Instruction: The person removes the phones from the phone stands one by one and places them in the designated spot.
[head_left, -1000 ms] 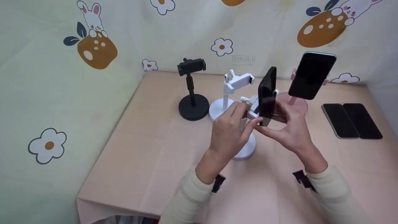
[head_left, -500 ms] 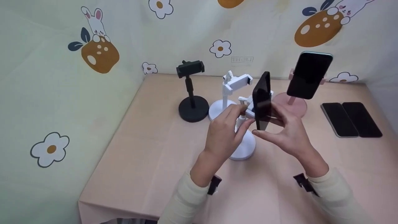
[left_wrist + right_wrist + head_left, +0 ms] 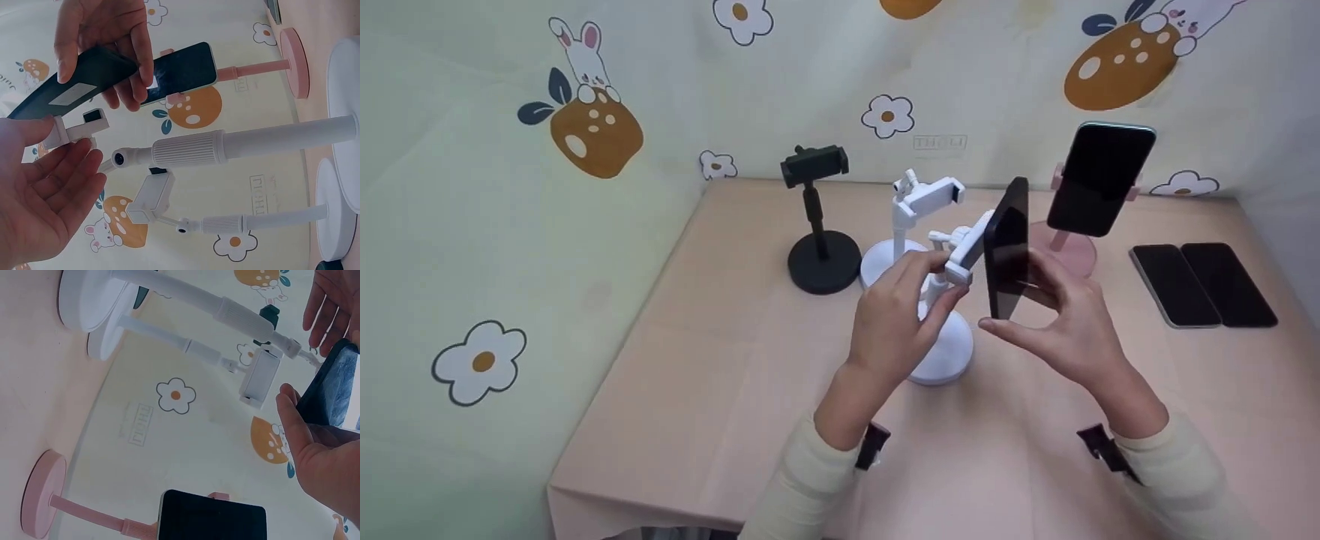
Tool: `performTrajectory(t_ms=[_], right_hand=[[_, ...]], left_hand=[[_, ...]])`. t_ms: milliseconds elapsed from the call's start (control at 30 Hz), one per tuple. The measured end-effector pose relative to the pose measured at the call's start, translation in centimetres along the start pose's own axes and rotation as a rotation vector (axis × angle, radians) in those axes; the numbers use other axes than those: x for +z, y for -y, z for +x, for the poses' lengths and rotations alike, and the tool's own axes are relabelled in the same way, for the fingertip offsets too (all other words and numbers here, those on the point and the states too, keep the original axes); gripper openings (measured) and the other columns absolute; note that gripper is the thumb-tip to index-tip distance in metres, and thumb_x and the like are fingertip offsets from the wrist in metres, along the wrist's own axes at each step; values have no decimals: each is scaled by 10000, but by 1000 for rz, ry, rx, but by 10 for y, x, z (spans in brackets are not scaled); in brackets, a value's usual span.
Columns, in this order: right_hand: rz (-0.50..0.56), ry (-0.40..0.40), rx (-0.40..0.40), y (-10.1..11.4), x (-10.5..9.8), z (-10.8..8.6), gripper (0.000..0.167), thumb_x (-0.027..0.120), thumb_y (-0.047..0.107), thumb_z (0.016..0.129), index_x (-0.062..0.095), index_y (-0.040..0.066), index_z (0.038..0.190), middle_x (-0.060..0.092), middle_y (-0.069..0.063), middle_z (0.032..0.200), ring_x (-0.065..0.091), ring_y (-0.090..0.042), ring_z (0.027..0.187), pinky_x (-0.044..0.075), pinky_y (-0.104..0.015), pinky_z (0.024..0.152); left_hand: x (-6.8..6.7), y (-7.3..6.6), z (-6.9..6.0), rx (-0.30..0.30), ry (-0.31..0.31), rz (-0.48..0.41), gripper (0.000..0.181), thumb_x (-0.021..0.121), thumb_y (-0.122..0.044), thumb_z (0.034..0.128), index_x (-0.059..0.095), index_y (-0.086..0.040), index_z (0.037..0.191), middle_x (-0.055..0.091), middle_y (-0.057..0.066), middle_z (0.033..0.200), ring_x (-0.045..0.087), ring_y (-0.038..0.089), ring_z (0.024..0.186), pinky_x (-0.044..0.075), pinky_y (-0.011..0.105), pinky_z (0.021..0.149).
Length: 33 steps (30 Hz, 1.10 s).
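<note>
My left hand pinches the lower end of the clamp on the front white phone stand, thumb on one side and fingers behind. My right hand holds a dark smartphone nearly on edge, just right of that clamp. A narrow gap separates phone and clamp in the head view. On the phone's back, a pale rectangular label shows in the left wrist view. The right fingers are partly hidden behind the phone.
Behind stand another white phone stand and, to its left, a black one. A pink stand at the back right bears a phone. Two more phones lie side by side on the table's right.
The smartphone in my right hand has moved right, away from the white clamp, and a gap now shows between them. My left hand stays at the clamp.
</note>
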State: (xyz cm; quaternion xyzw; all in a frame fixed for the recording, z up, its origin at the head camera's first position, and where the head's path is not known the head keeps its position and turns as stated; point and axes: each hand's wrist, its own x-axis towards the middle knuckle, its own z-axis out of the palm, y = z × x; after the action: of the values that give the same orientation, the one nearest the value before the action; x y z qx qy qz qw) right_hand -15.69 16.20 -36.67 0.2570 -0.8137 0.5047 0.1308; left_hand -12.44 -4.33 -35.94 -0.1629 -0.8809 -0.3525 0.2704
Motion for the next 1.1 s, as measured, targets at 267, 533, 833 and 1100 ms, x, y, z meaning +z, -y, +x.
performTrajectory(t_ms=[267, 533, 833, 1100], right_hand=[[-29, -52, 6, -3, -11, -2, 795, 892, -97, 612, 566, -35, 1334, 668, 112, 1149, 642, 71, 1057, 519, -97, 900], [-27, -103, 9, -10, -26, -4, 812, 877, -110, 628, 562, 18, 1365, 649, 182, 1128, 653, 45, 1053, 514, -91, 906], [-15, -149, 7, -20, -35, -8, 809, 858, -128, 644, 553, 17, 1379, 680, 151, 1207, 665, 26, 1071, 516, -99, 910], [-39, -167, 20, -26, -42, -11, 791, 860, -128, 641, 559, -8, 1363, 656, 169, 1162, 654, 51, 1054, 507, -75, 899]], left_hand=[[1, 9, 1, -12, -21, -84, 610, 754, -260, 898, 422, -86, 1379, 548, 63, 1311, 607, 152, 1209, 492, 219, 1055], [7, 17, 2, -70, -20, -62, 693, 794, -205, 859, 384, -91, 1406, 484, 63, 1352, 583, 149, 1238, 484, 198, 1053], [21, 29, 3, -206, 62, -14, 669, 791, -233, 861, 405, -120, 1396, 543, 39, 1325, 612, 161, 1199, 505, 215, 1034], [33, 36, 4, -319, 174, -13, 605, 787, -284, 864, 459, -160, 1357, 603, -9, 1329, 624, 133, 1203, 526, 271, 1023]])
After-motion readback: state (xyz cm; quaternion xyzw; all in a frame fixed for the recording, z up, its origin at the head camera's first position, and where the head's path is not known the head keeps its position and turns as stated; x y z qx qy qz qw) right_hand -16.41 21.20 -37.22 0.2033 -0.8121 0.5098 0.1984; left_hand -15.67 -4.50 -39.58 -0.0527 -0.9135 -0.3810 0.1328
